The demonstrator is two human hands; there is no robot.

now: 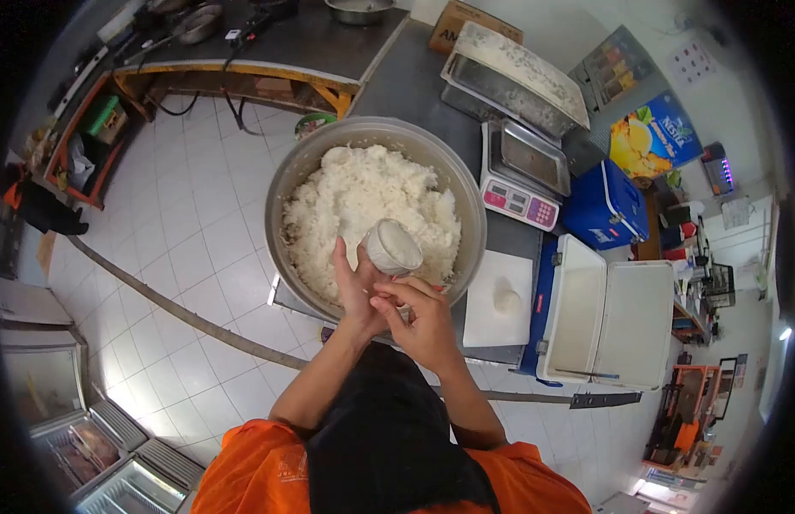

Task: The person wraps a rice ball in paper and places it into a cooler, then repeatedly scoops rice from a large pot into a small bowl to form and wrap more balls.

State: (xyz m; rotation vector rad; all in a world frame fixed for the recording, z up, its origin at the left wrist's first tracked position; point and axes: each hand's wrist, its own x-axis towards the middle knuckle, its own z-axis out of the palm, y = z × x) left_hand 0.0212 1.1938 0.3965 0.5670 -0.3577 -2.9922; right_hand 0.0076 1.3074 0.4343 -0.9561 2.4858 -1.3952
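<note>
A large round metal pot [477, 214] holds a heap of white rice [363, 184]. Over its near edge my left hand [360, 289] is spread, thumb out, with a small white cup [392, 247] packed with rice at its fingers; how the fingers meet the cup is partly hidden. My right hand [421, 321] is beside the left palm, its thumb and forefinger brought together at that palm. Whatever may be between those fingertips is too small to make out. Right of the pot, a lump of rice [506, 299] sits on a white board [483, 324].
A scale [519, 206] with a metal tray [534, 158] stands right of the pot, large metal pans [522, 81] behind it. Further right are a blue cooler [605, 206] and an open cooler box [577, 300]. A dark counter [286, 43] lies beyond at the left.
</note>
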